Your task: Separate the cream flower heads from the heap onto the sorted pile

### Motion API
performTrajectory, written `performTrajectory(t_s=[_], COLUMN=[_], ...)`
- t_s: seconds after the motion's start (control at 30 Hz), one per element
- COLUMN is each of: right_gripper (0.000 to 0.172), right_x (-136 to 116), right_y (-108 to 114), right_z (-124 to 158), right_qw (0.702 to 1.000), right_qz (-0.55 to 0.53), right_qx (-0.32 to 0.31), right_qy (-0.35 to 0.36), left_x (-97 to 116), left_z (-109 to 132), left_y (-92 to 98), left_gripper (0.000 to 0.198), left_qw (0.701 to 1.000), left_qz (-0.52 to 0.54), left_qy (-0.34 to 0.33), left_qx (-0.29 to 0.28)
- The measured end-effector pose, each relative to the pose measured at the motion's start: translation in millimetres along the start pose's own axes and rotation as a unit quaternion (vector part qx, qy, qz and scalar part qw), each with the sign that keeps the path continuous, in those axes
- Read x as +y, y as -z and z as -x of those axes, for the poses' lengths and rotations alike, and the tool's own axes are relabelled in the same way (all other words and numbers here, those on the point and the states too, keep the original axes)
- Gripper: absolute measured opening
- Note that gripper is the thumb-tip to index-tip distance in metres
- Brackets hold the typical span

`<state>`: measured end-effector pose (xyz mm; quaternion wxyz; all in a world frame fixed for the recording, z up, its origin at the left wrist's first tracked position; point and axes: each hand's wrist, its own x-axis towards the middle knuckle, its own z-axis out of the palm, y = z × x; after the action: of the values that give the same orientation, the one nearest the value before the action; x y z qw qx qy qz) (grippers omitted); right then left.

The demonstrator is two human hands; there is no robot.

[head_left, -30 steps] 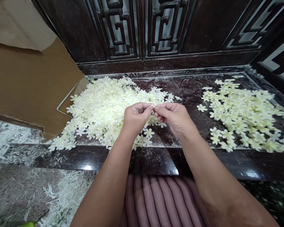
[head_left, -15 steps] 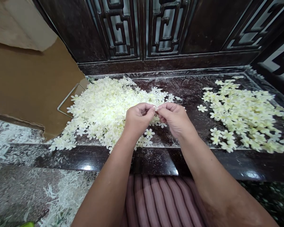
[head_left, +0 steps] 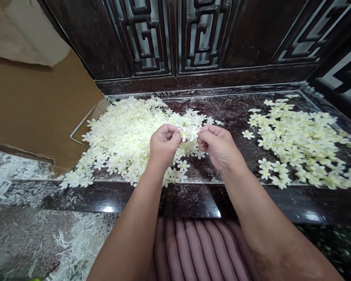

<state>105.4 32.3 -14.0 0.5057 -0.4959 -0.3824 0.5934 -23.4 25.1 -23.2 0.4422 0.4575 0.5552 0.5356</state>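
My left hand is closed, thumb and forefinger pinching a small white artificial-looking flower with a pale yellow centre. Close on its right, my right hand is pinched too, its fingertips at the petals of another such flower; how firmly they grip it is partly hidden. Both hands hover over the right edge of a large heap of loose white flowers. A second, more yellowish pile of flowers lies to the right on the dark wooden bench.
A torn cardboard box stands at the left, with a bent wire frame beside it. White shreds litter the floor and the bench's left end. A carved wooden backrest rises behind the flowers.
My hands have moved slightly apart, and white flowers now show between the fingertips, where only a tiny pale bit showed before. The piles look the same.
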Motion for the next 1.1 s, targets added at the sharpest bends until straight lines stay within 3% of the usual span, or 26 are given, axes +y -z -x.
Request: performTrajectory(t_s=[0.23,0.3,0.4,0.47,0.73,0.9,1.1], right_gripper=[0.005,0.005,0.003,0.001,0.012,0.011,0.017], right_x=[5,3,1,-1,-8,-8,-5], right_y=[6,8,10,11,10,11,20], right_z=[-6,-6,-5,-4,-1,-1,-11], right_qw=[0.995,0.992,0.989,0.988,0.993,0.992,0.997], right_qz=[0.082,0.11,0.139,0.141,0.07,0.042,0.032], right_qx=[0.028,0.028,-0.021,-0.055,-0.081,-0.095,0.025], right_qy=[0.048,0.057,0.054,0.041,-0.047,-0.074,-0.068], left_x=[5,8,10,9,7,11,11], left_z=[2,5,10,12,13,15,9], left_y=[13.3,15.7,14.7,12.4,3.3,1.1,12.5], left_gripper=[0.006,0.007,0.009,0.01,0.014,0.012,0.008], left_qw=[0.993,0.981,0.942,0.922,0.91,0.93,0.98], left_qz=[-0.068,-0.11,-0.184,-0.216,-0.234,-0.187,-0.077], left_qy=[-0.095,-0.154,-0.251,-0.284,-0.33,-0.314,-0.179], left_qx=[0.012,-0.035,-0.126,-0.149,-0.094,-0.045,0.029])
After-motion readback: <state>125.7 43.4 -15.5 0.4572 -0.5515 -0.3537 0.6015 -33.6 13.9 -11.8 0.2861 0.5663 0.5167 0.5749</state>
